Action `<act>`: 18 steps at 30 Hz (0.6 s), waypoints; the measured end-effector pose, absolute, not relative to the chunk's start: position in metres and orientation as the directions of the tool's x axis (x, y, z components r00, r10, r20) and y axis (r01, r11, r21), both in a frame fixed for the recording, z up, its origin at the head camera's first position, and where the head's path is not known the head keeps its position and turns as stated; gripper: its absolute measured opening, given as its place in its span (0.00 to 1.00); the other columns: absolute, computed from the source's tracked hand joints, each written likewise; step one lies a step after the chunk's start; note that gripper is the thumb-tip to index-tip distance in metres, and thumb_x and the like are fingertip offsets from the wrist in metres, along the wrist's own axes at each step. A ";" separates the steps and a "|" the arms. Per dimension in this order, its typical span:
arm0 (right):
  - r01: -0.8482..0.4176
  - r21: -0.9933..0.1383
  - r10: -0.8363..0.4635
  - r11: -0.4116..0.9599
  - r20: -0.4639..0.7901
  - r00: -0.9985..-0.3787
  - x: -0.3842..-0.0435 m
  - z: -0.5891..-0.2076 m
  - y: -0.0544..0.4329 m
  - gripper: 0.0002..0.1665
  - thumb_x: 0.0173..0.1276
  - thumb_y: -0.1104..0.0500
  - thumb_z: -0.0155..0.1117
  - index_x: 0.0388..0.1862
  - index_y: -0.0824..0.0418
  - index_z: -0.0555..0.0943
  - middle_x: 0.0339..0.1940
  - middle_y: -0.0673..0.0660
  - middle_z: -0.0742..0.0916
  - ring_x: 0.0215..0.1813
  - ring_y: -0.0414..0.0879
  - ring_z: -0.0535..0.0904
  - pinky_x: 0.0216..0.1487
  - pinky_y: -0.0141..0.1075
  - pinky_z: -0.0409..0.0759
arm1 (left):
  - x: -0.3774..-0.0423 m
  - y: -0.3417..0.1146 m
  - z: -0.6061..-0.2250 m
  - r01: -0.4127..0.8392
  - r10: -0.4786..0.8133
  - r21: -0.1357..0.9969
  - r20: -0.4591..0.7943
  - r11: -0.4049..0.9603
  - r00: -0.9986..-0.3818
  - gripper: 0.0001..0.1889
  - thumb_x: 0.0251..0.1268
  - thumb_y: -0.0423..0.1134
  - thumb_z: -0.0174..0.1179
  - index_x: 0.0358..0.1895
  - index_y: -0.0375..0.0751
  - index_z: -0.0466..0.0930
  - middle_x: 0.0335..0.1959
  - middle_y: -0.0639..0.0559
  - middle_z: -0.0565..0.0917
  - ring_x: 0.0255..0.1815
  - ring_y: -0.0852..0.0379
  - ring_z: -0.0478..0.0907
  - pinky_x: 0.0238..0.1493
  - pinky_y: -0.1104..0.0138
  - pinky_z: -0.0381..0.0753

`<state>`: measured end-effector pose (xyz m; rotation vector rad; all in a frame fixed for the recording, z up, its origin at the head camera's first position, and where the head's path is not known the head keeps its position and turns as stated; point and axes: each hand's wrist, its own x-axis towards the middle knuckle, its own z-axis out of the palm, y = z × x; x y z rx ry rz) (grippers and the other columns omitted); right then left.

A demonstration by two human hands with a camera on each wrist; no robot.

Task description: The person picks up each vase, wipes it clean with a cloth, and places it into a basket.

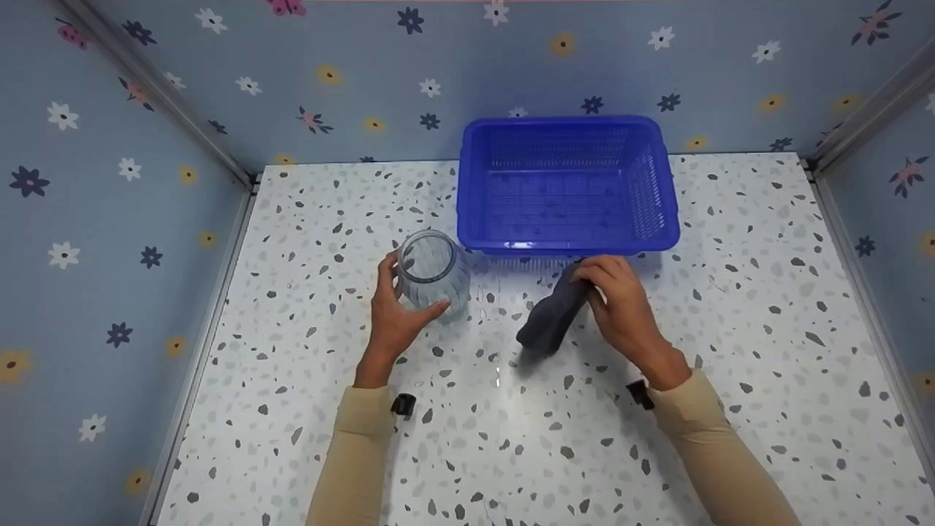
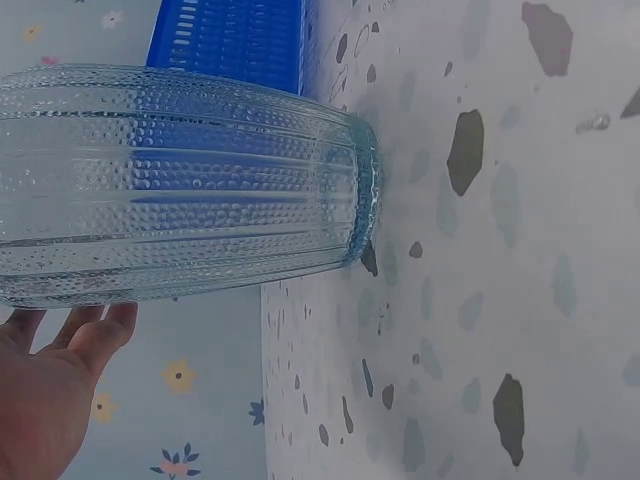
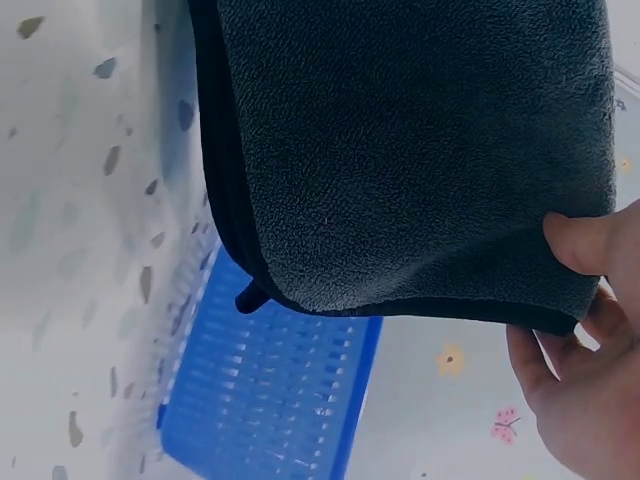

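The left hand [image 1: 398, 321], fingers and thumb wide apart, curved round a ribbed glass jar [image 1: 447, 287] upright on the speckled tabletop [image 1: 292, 307]; the right hand [image 1: 624, 307] pinched a folded dark-grey towel [image 1: 553, 314] before the blue plastic basket [image 1: 570, 247].

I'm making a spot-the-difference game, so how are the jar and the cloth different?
The jar is see-through; the cloth is dark and hides what's behind it. The jar has ribs and bumps, while the cloth looks fuzzy. The jar stands upright; the cloth is folded and pinched by the right hand. Both have a hand on them.
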<state>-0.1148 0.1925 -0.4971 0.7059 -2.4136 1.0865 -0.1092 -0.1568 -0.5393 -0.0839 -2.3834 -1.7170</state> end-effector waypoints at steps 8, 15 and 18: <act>-0.611 -0.569 -0.279 0.550 0.565 -0.777 -0.119 -0.489 0.176 0.15 0.67 0.82 0.65 0.42 0.65 0.86 0.48 0.61 0.87 0.53 0.59 0.78 0.58 0.48 0.77 | -0.105 -0.146 -0.541 0.193 -0.028 0.945 0.207 0.263 -0.978 0.52 0.50 0.37 0.84 0.77 0.39 0.61 0.75 0.39 0.70 0.74 0.41 0.69 0.76 0.46 0.68; -0.617 -0.582 -0.266 0.529 0.577 -0.772 -0.121 -0.485 0.160 0.13 0.70 0.80 0.65 0.42 0.65 0.87 0.48 0.62 0.86 0.53 0.60 0.78 0.58 0.49 0.77 | -0.102 -0.137 -0.543 0.217 0.008 0.949 0.221 0.227 -0.975 0.52 0.47 0.34 0.85 0.76 0.38 0.63 0.72 0.37 0.72 0.71 0.40 0.71 0.75 0.49 0.71; -0.611 -0.592 -0.256 0.525 0.575 -0.777 -0.123 -0.485 0.153 0.13 0.70 0.79 0.64 0.43 0.65 0.87 0.48 0.62 0.85 0.52 0.59 0.78 0.57 0.48 0.77 | -0.101 -0.134 -0.542 0.220 0.013 0.947 0.223 0.235 -0.975 0.53 0.46 0.36 0.86 0.76 0.38 0.63 0.71 0.35 0.73 0.71 0.40 0.71 0.74 0.50 0.71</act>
